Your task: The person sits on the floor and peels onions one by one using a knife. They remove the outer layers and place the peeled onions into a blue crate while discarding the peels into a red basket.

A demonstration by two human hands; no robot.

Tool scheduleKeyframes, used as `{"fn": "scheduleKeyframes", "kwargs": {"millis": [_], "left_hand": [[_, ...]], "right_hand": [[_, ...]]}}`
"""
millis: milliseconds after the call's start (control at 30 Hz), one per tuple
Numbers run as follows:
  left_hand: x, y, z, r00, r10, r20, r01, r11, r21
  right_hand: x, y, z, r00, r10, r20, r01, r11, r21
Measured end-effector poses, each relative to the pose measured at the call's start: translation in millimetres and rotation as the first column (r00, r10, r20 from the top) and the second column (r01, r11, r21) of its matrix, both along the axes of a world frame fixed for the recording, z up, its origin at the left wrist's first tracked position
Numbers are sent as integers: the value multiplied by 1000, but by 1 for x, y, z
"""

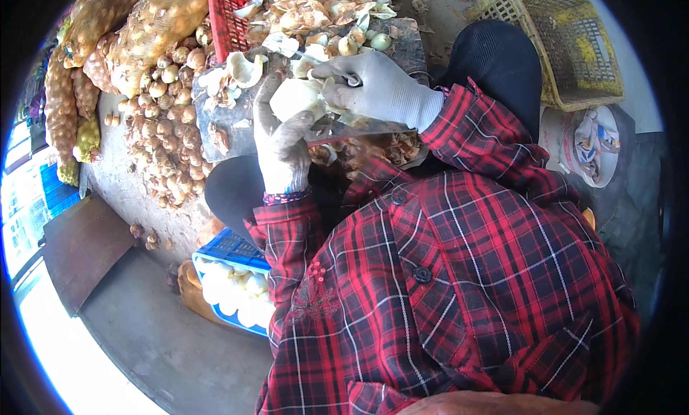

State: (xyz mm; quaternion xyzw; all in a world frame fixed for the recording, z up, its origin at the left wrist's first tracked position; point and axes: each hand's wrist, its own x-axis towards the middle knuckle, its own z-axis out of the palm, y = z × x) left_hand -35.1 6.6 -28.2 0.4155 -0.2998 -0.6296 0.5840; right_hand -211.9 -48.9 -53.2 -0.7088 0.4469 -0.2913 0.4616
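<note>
My left hand (pixel 281 130), in a soiled white knit glove, grips a peeled white onion (pixel 296 98) between thumb and fingers. On the onion's right side is my right hand (pixel 371 87), in a pale glove, its fingers curled round a small metal tool (pixel 353 81), perhaps a knife; the blade is hidden. Both hands are above a dark board (pixel 245 125) strewn with onion skins. A curved piece of onion peel (pixel 245 70) lies near the left fingertips. Farther back on the board a greenish onion (pixel 380 42) rests among scraps.
A red plastic crate (pixel 222 25) heaped with skins stands beyond the board. Unpeeled onions (pixel 167 135) and mesh sacks (pixel 159 25) lie left. A blue crate (pixel 237 315) of peeled onions is by my left side; a yellow crate (pixel 589 97) and a white bucket (pixel 611 170) stand right.
</note>
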Motion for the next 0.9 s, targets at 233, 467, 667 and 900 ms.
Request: {"fn": "scheduleKeyframes", "kwargs": {"millis": [233,467,667,900], "left_hand": [[-7,0,-13,989,-70,130,78,995,-59],[-11,5,-10,982,20,-185,-24,1000,-21],[-11,-1,-23,859,90,-504,9,982,189],[-15,1,-29,969,-69,-236,97,989,110]], "right_hand": [[1,2,5,999,-5,50,6,1000,-28],[-11,-4,26,776,-193,600,-184,841,509],[-16,-3,24,687,-236,687,-245,815,525],[-8,6,34,710,-237,663,-273,775,570]]}}
